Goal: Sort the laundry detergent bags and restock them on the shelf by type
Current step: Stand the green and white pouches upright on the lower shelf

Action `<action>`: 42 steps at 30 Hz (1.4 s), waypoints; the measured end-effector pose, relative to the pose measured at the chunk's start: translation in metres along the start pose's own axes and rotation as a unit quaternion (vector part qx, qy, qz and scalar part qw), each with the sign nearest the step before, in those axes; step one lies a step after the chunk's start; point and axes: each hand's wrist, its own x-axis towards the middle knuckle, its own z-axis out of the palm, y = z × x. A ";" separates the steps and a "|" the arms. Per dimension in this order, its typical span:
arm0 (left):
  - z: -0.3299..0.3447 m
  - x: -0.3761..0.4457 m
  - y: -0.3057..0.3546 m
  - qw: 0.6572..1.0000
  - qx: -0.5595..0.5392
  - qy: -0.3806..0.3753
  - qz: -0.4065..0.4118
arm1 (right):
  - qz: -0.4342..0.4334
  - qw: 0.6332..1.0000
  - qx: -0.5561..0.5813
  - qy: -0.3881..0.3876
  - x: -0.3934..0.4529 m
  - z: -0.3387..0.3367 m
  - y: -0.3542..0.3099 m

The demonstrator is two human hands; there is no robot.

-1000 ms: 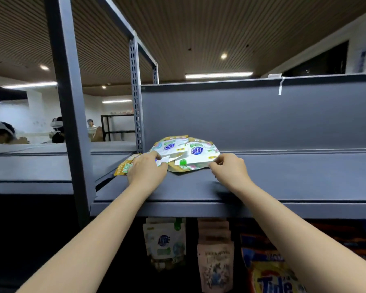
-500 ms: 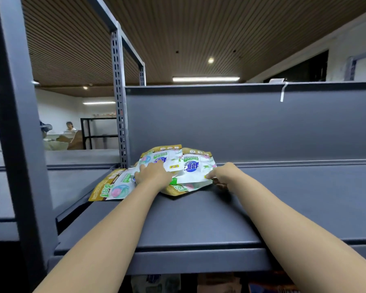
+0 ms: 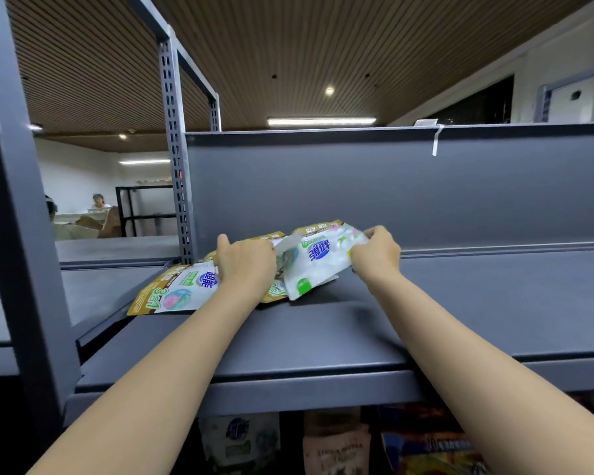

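Right hand [image 3: 374,257] pinching right edge of white detergent bag [image 3: 318,265], fingers curled round it, bag tipped up off shelf [image 3: 323,337]. Left hand [image 3: 246,260] curled down on pile of similar bags [image 3: 172,291], pressing top of it; exact grip under fingers hidden. Lifted bag between both hands, long axis running left-right and slanted, low corner toward front edge of shelf, high end at right hand. Right hand nearer, already carrying it; bare shelf space lying off to right, so likely shifted that way to start own row. Gold-edged bag at left flat, hanging slightly past shelf end. Readable: "3合1" in green on flat bag, blue round logo with Chinese characters on both, green label strip. More bags [image 3: 240,440] on lower shelf, print too dark to read.
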 end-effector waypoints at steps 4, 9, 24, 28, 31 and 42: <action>-0.031 -0.015 0.012 0.999 -0.039 -0.005 0.017 | -0.097 0.988 0.071 0.095 -0.019 -0.028 -0.011; -0.069 -0.036 0.028 0.978 -0.178 -0.113 -0.005 | -0.133 0.978 0.089 0.134 -0.034 -0.050 -0.020; -0.046 -0.057 0.006 0.898 -0.264 -0.341 0.084 | -0.469 0.822 -0.273 0.174 -0.034 -0.060 -0.057; -0.041 -0.058 -0.004 0.902 -0.291 -0.317 0.037 | -0.498 0.767 -0.355 0.196 -0.031 -0.034 -0.065; -0.049 -0.056 -0.019 0.904 -0.366 -0.212 -0.070 | -0.488 0.757 -0.391 0.187 -0.033 -0.019 -0.070; -0.061 -0.066 -0.053 0.791 -0.417 0.202 -0.399 | -0.379 0.847 -0.361 0.094 -0.037 -0.025 -0.063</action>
